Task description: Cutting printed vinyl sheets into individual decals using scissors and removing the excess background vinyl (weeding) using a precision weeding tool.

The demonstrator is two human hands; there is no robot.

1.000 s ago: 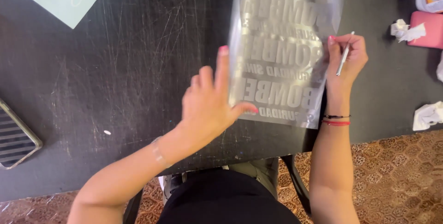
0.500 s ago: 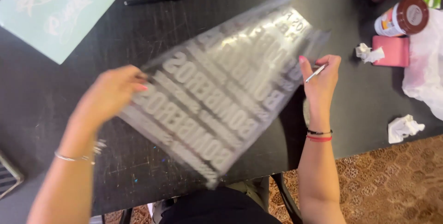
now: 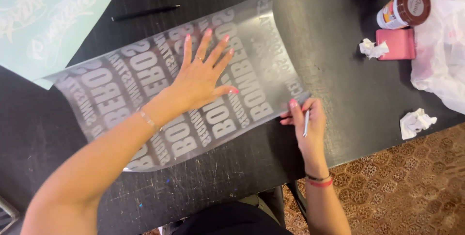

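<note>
Pressing hand: left hand [image 3: 201, 82] lies flat with fingers spread on the clear lettered sheet [image 3: 174, 82], gripping nothing.
Pinching hand: right hand [image 3: 306, 121] has its fingertips closed on the sheet's right corner, with a thin silver tool [image 3: 306, 122] tucked between the fingers.
Sheet position: spread diagonally across the black table [image 3: 339, 85], its right edge curling upward.
Crease risk: judging by the curl, the film could fold on itself if the corner slips free.
Scratch risk: the tool's tip sits close to the film and might score the lettering.
Neighbours: pale green sheet [image 3: 43, 22] and black pen [image 3: 145, 12] lie near the upper edge; crumpled paper [image 3: 415, 122] is well apart.
</note>
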